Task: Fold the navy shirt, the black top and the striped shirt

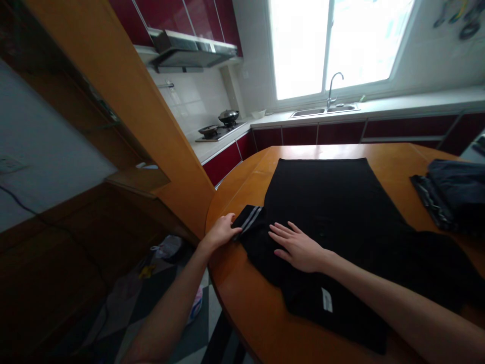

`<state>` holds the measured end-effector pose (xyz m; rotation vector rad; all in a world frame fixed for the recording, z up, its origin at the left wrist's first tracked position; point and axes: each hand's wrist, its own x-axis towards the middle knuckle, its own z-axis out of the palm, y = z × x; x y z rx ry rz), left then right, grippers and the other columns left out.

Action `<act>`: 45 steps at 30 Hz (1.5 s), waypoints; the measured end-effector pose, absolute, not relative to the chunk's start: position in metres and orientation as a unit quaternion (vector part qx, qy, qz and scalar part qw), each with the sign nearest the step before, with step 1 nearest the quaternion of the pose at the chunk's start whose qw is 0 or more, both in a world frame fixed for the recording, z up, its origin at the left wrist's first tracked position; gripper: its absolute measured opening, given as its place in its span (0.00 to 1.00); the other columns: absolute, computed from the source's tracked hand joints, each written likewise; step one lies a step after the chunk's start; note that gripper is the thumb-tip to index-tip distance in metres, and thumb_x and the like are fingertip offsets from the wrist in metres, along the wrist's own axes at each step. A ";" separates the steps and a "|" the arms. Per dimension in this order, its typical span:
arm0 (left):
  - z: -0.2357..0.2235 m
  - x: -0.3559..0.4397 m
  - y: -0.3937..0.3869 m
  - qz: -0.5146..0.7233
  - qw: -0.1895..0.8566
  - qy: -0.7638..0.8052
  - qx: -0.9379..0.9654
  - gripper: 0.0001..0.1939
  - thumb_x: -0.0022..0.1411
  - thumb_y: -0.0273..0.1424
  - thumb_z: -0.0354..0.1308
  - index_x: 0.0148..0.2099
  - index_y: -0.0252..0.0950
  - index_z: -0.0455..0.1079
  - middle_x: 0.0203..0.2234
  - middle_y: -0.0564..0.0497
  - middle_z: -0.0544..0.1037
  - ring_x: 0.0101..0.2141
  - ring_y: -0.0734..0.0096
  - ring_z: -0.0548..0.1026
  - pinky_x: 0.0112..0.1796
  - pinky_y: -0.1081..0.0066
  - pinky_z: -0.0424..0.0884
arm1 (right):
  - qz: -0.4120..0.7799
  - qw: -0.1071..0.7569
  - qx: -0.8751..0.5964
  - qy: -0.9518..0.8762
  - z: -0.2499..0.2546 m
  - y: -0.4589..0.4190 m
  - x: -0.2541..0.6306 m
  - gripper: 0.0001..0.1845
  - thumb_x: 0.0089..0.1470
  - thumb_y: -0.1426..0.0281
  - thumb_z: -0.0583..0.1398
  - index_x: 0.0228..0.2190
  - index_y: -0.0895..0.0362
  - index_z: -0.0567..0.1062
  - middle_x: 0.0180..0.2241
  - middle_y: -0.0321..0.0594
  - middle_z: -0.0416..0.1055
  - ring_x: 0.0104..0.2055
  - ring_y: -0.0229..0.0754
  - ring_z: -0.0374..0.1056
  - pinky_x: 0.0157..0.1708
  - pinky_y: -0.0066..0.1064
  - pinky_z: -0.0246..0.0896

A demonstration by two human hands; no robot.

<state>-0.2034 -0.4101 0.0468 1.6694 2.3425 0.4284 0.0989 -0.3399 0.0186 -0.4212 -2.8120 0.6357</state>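
Observation:
A black shirt [329,197] lies spread on the wooden table [235,283], its straight hem towards the window and a white label near my side. Its left sleeve ends in a cuff with two pale stripes. My left hand [223,230] pinches the edge of that striped cuff between thumb and fingers at the table's left rim. Flat on the cloth beside the sleeve rests my right hand [299,247], fingers stretched out. The right forearm crosses over the lower part of the shirt and hides some of it.
Folded dark clothes [458,194] are stacked on the table's right side. A wooden post [151,111] rises close by the left rim. Beyond the table run a counter with a sink [324,111] and a stove [220,132] with pans. Bags [168,247] lie on the floor.

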 end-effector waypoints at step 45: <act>0.075 -0.120 -0.342 0.204 0.110 0.507 0.830 0.12 0.69 0.32 0.55 0.52 0.40 0.74 0.45 0.47 0.74 0.48 0.64 0.73 0.52 0.65 0.68 | 0.362 0.304 -0.378 -0.796 0.008 -0.324 0.095 0.12 0.53 0.69 0.59 0.40 0.52 0.78 0.26 0.33 0.73 0.26 0.39 0.66 0.28 0.29 0.57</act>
